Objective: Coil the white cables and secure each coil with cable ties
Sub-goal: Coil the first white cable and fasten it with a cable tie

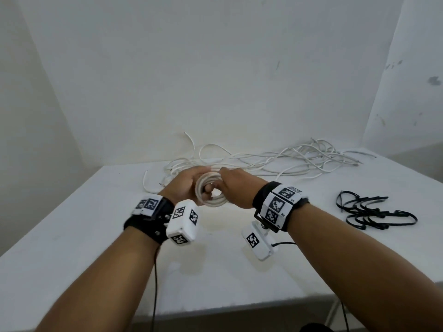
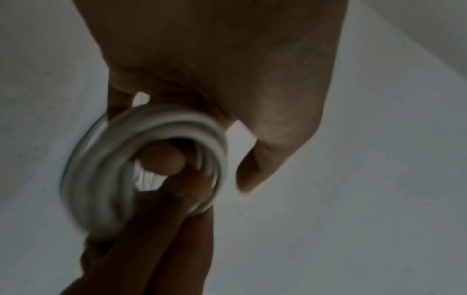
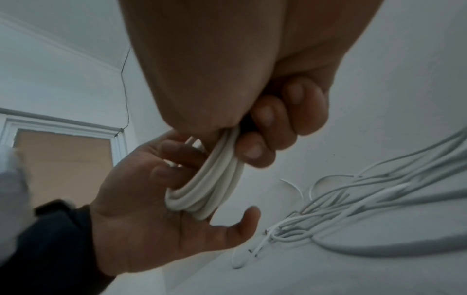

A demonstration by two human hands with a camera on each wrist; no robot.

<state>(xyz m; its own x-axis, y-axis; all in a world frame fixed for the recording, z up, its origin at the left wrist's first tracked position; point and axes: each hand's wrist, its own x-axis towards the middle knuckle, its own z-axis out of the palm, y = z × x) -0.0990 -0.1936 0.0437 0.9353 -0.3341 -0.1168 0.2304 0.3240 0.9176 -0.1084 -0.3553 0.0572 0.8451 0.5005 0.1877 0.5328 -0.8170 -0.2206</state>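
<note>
The right wristband [image 1: 279, 205] carries square black-and-white coded markers, with small printed labels beside them; "R1" and "R2" can be made out, a third is too small to read. The left wristband [image 1: 149, 204] and both wrist cameras carry similar markers, without legible lettering.

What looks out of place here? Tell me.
Nothing looks damaged. The loose cables still sprawl in a tangle at the table's far edge, while both hands hold the one neat coil.
</note>
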